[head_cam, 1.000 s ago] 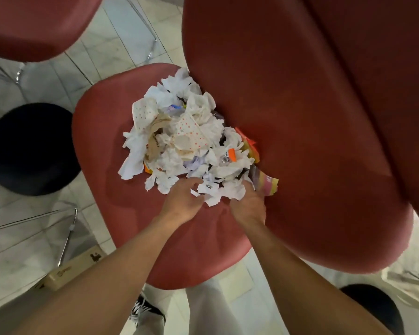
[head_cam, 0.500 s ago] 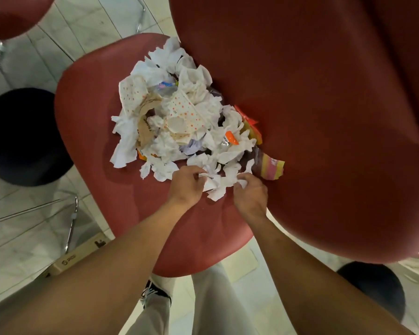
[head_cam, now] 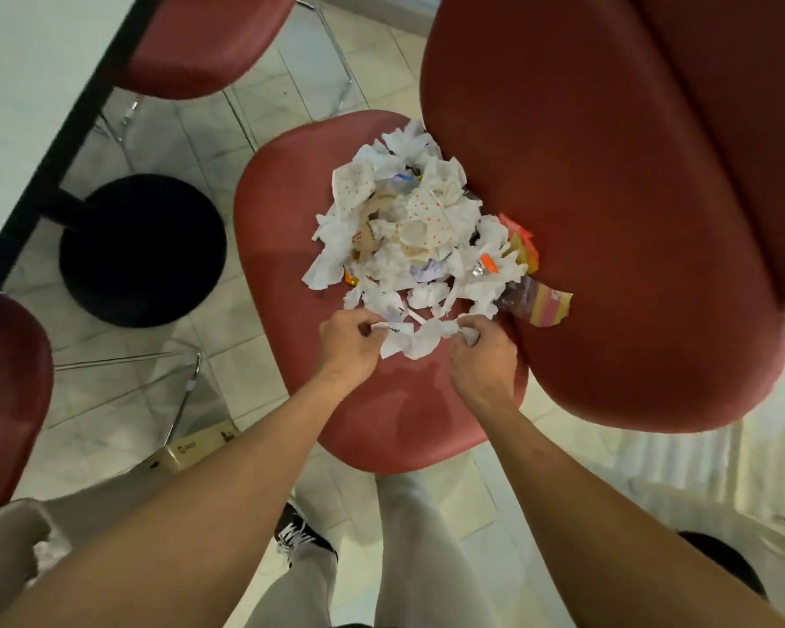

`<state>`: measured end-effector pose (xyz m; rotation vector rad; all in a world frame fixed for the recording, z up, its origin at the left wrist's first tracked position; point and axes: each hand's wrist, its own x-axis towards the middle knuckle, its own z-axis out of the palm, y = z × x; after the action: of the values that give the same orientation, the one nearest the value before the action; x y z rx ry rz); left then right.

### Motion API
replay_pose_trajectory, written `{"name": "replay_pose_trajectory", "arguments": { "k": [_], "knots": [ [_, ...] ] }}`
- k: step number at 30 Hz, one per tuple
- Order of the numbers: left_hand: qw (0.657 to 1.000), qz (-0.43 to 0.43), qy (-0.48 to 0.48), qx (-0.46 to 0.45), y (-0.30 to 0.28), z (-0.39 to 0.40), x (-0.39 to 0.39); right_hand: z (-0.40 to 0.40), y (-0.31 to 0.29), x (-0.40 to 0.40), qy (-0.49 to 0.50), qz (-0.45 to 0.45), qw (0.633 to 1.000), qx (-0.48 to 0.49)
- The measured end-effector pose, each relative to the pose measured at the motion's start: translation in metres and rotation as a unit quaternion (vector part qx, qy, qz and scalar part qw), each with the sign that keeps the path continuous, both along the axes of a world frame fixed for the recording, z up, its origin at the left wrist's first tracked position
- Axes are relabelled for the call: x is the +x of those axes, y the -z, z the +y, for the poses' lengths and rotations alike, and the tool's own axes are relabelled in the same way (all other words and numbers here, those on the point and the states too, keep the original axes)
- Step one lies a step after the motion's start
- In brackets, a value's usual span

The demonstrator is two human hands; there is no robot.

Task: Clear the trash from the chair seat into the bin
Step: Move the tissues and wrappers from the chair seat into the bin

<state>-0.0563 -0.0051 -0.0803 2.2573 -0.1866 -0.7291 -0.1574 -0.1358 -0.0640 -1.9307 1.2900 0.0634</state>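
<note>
1. Leaning over a red chair seat (head_cam: 291,283), a person reaches both bare arms down to the near edge of a trash pile (head_cam: 409,228).
2. The pile lies on the seat against the chair back (head_cam: 608,219): crumpled white tissues, dotted paper, a brown scrap, orange bits and a yellow-pink wrapper (head_cam: 547,303) at its right edge.
3. The left hand (head_cam: 347,344) has its grip curled around a white scrap at the pile's near-left edge.
4. The right hand (head_cam: 483,355) has its grip pinched on crumpled white tissue (head_cam: 420,339) at the near-right edge; that tissue spans the gap between the two hands.
5. A round black bin (head_cam: 141,251) stands on the tiled floor (head_cam: 227,129) left of the chair, apart from it; its inside is too dark to tell what it holds.
6. A white surface (head_cam: 23,83) with a dark edge runs along the upper left, its black post touching the bin's outline.
7. A small cardboard box (head_cam: 191,451) lies on the floor below the bin, near the left forearm.
8. Other red seats show at the top left and left edge.
</note>
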Motion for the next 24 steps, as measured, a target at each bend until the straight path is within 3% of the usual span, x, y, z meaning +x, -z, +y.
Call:
{"name": "replay_pose_trajectory", "arguments": {
  "k": [14,24],
  "knots": [
    [0.985,-0.02,-0.173,-0.008,-0.039,0.216,-0.019,0.183,-0.046,0.029,-0.157,-0.053,0.986,0.013],
    [0.923,-0.002,-0.383,0.033,-0.04,0.406,-0.069,0.345,-0.041,0.057,-0.34,-0.048,0.939,0.025]
  ]
}}
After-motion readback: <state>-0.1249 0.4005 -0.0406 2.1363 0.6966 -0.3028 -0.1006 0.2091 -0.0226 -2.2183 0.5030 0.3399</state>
